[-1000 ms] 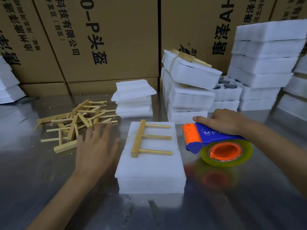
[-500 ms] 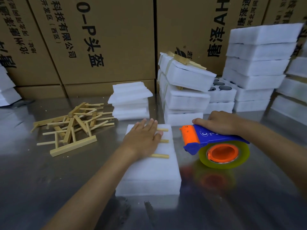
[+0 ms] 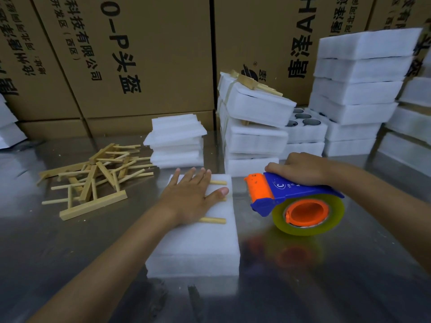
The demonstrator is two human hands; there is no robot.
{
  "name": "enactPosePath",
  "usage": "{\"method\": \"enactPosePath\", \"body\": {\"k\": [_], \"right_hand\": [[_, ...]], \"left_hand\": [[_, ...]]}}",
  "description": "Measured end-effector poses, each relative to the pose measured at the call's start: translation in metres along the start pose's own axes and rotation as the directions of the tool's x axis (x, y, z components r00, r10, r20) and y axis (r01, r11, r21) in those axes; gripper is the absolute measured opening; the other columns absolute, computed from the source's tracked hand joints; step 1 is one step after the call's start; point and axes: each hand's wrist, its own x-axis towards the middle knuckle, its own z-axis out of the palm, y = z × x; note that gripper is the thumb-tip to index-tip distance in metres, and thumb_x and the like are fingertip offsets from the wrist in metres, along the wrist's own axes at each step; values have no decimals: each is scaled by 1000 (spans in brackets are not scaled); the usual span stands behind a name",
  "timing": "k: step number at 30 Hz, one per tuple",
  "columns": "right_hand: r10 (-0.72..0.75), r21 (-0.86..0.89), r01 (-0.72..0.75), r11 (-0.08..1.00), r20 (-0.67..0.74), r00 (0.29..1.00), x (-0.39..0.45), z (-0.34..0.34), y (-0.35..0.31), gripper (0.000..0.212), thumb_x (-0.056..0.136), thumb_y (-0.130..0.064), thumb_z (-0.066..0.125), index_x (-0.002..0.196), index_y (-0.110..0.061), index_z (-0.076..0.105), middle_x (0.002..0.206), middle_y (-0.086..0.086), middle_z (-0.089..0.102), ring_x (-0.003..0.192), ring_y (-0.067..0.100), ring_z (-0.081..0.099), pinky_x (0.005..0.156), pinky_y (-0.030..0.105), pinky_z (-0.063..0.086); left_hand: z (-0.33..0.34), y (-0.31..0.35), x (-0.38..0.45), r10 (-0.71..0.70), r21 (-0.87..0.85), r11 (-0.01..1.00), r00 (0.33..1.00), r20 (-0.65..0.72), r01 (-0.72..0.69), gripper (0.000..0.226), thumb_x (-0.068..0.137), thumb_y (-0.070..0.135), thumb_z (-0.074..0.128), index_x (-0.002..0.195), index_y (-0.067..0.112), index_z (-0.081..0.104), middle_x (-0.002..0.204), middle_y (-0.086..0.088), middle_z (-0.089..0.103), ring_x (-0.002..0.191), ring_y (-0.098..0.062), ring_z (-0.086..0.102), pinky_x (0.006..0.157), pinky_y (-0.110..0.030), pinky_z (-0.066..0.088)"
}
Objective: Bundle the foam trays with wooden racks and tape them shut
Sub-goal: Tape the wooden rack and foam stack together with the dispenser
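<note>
A white foam tray stack [image 3: 198, 248] lies flat on the steel table in front of me. A wooden rack [image 3: 213, 220] lies on its far half, mostly hidden; only the peg ends show. My left hand [image 3: 191, 197] presses flat on the rack with straight fingers. My right hand [image 3: 300, 169] grips the top of a blue and orange tape dispenser [image 3: 291, 199] with a yellowish tape roll, just right of the stack, its orange blade end facing the foam.
A loose pile of wooden racks [image 3: 93, 178] lies at left. Thin foam sheets [image 3: 175, 141] sit behind the stack. Taped bundles [image 3: 254, 127] and tall foam stacks [image 3: 356, 89] stand at right, cardboard boxes [image 3: 140, 54] behind. The steel table [image 3: 303, 287] is bare near me.
My left hand moved from the table beside the stack onto the wooden rack and now presses it down. My right hand and the dispenser stayed almost in place.
</note>
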Motion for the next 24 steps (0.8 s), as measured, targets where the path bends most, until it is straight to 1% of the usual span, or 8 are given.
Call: {"method": "enactPosePath", "body": {"k": [2,5,8,11,15,20,22,24], "right_hand": [[-4,-17,4,1000,10,1000,-1,2,4,84,62,-87,16,101,-29,64,86,-1,57,78,17,58,64,32,38],[46,33,-45,998,-31,998,-7,0,22,64,82,-79,32,76,-24,64,74,-1,61,71,17,60,61,32,37],[94,65,-90,994,-53,994,-17,-4,47,63,87,-72,39,57,-20,59,58,-1,62,62,17,59,59,31,37],[131,56,-128,990,-52,990,-26,-8,67,64,89,-72,39,68,-18,68,70,3,67,69,18,63,63,32,40],[165,35,-163,986,-58,985,-30,-12,78,65,87,-74,38,66,-20,68,62,-3,65,67,16,63,60,31,37],[177,-67,-181,981,-58,982,-24,-10,75,72,81,-83,33,75,-21,68,75,0,67,73,17,63,69,34,45],[160,-86,-165,982,-62,985,-22,-8,73,74,74,-88,31,87,-26,69,85,-2,68,78,16,63,79,36,49],[150,-105,-157,982,-77,986,-21,-7,69,73,70,-89,33,93,-29,67,91,-2,68,81,16,62,79,36,49]], "left_hand": [[0,-1,0,0,13,1000,1000,-3,0,106,68,82,-11,157,25,-2,165,9,-3,150,-10,-10,120,-43,-14],[0,-1,0,4,18,1000,1000,-3,-4,104,69,81,-12,157,26,-2,165,10,-3,150,-10,-10,119,-44,-14],[0,-2,0,3,34,999,1000,-6,-3,103,70,80,-13,157,26,-2,165,11,-3,150,-9,-10,119,-43,-14],[-1,0,-2,11,42,999,1000,5,-11,102,70,79,-13,157,26,-4,165,10,-4,150,-9,-11,119,-44,-14],[-5,0,-3,2,37,999,1000,27,-3,101,71,79,-12,157,26,-5,164,11,-6,150,-9,-11,119,-44,-15],[-13,3,-3,-24,-40,999,994,106,28,80,86,74,3,153,35,-15,164,13,-8,149,-8,-13,119,-47,-15],[-27,3,0,-53,-96,993,978,204,74,76,90,73,16,153,40,-11,164,13,-4,150,-9,-10,120,-49,-10],[-42,9,8,-64,-43,996,980,189,73,70,94,67,33,154,41,8,164,7,11,151,-16,6,120,-49,0]]}}
